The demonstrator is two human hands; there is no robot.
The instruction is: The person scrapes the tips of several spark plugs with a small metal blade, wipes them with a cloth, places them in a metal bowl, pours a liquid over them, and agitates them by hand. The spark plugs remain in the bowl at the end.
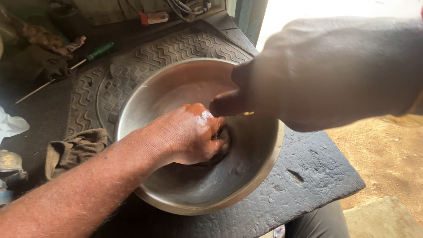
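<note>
Right hand [335, 70] blurred near lens, fingers unclear; left hand [189, 136] clenched a small dark slippery part [222, 143] in the steel bowl [264, 167].

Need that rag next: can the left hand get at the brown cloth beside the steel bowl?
Probably yes: the left hand is inside the bowl, and the brown cloth lies uncovered on the mat just past the rim.

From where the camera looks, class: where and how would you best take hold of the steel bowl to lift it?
Grip the bowl by its thin rolled rim at the near right edge, coming from the right, thumb over the lip. That arc is bare and slightly overhangs the mat; the left hand fills the middle, and the right hand hangs over the far rim.
</note>
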